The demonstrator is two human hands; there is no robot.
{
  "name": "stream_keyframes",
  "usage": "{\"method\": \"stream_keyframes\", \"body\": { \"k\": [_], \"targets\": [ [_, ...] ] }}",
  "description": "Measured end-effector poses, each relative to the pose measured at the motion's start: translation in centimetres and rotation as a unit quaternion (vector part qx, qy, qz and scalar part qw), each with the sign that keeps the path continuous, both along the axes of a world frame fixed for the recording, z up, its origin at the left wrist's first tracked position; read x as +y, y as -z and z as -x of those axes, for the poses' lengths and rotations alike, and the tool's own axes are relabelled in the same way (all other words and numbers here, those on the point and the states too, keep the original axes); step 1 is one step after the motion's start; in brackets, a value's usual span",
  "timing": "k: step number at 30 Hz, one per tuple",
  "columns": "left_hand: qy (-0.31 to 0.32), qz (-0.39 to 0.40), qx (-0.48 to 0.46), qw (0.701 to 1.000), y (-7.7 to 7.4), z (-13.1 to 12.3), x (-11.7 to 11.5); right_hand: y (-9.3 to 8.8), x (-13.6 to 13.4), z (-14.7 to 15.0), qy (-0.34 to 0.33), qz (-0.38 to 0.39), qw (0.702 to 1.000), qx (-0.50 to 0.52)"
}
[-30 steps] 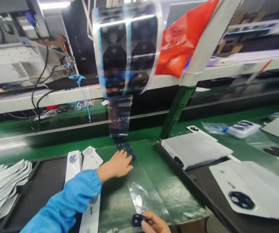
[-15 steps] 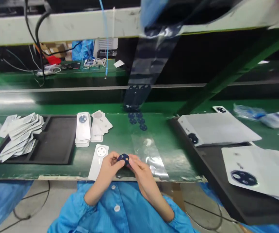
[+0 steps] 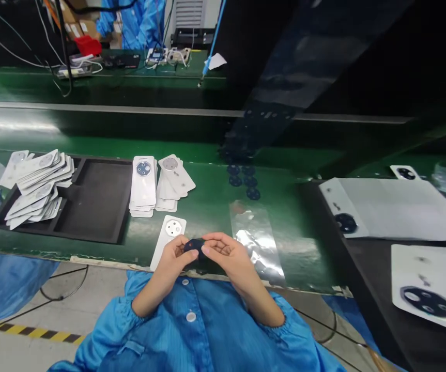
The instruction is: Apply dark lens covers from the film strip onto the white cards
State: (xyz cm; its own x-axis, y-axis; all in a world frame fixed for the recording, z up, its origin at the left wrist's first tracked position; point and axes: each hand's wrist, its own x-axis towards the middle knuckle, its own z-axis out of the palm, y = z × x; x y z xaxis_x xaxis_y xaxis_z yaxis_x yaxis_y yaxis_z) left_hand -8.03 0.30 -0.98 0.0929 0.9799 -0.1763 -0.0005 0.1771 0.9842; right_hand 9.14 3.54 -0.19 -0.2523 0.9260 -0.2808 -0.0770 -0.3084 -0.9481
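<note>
While a white rectangular plastic cover is lying bare on the green worktop, I am pinching a small dark round lens piece between both hands, left and right, not yet fitting it.

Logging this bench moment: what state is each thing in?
left hand: pinching the dark camera ring
right hand: pinching it too
dark camera ring: held between both hands
white back cover: flat, beside the hands
cover stacks: piled
black tray: covers heaped at its left

Dark blue disc, green bench
</note>
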Motion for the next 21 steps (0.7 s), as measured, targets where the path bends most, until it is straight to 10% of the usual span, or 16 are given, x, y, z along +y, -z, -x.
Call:
{"method": "stream_keyframes", "body": {
  "k": [9, 14, 21],
  "targets": [
    [0.017, -0.220, 0.406, 0.887, 3.4, 4.8, -2.7, 1.7, 8.3, 1.8, -0.141, -0.035, 0.987, -0.068],
    [0.034, -0.276, 0.501, 0.819, 4.8, 4.3, -3.3, 4.0, 10.9, 5.0, -0.289, -0.009, 0.954, -0.078],
    [0.016, -0.286, 0.556, 0.780, 4.9, 3.6, -3.5, 5.3, 11.3, 4.5, -0.329, -0.020, 0.938, -0.111]
  ]
}}
